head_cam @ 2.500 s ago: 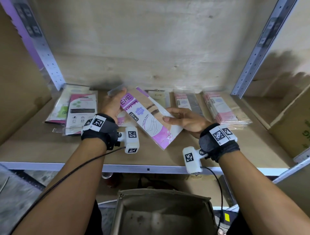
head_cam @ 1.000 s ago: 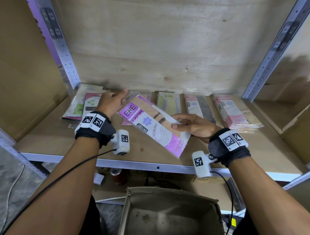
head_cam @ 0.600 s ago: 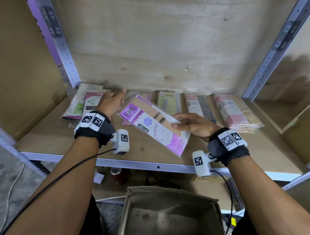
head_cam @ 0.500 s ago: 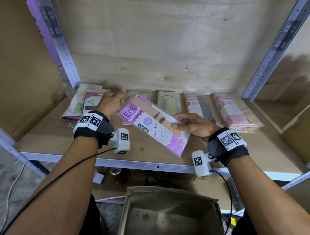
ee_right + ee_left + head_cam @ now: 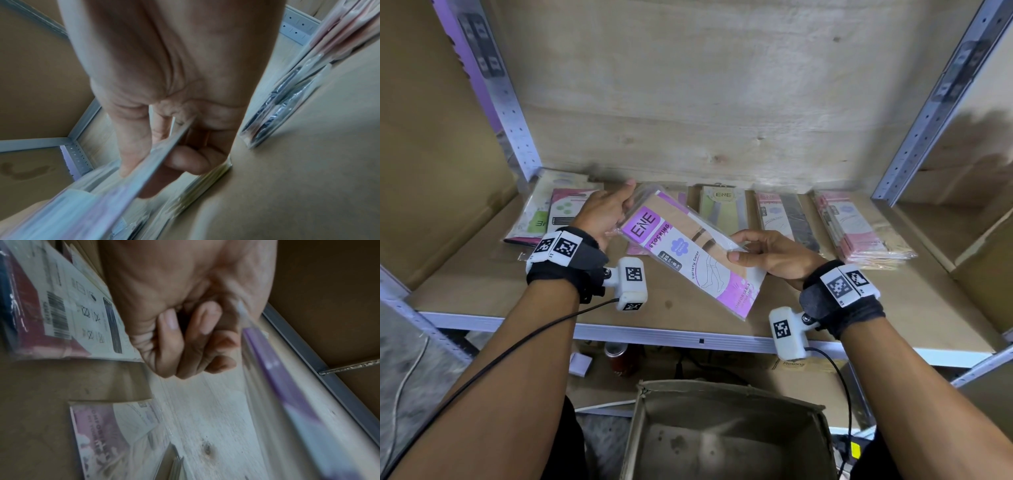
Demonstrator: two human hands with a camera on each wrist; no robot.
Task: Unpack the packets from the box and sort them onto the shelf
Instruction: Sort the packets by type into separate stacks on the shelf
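Note:
A purple and white ENE stocking packet [image 5: 688, 253] hangs tilted above the wooden shelf [image 5: 482, 274], held by both hands. My left hand [image 5: 619, 205] grips its upper left end, fingers curled at the plastic edge in the left wrist view [image 5: 195, 337]. My right hand [image 5: 736, 246] pinches its right long edge between thumb and fingers, also seen in the right wrist view [image 5: 164, 154]. The packet appears edge-on as a blurred purple strip [image 5: 287, 394] [image 5: 92, 203]. The open cardboard box [image 5: 726, 435] sits below the shelf's front rail, with no packets visible inside.
Packets lie in a row along the back of the shelf: green and white ones [image 5: 537, 216] at left, a green ENE packet [image 5: 722, 209], a pink and black one [image 5: 780, 219], and a pink stack [image 5: 859, 233]. Metal uprights [image 5: 517, 130] frame the bay. Cardboard boxes stand at both sides.
Both hands keep hold of the purple packet. It has lifted off the shelf and shifted slightly toward the left since the oldest frame; over the last second it is nearly still.

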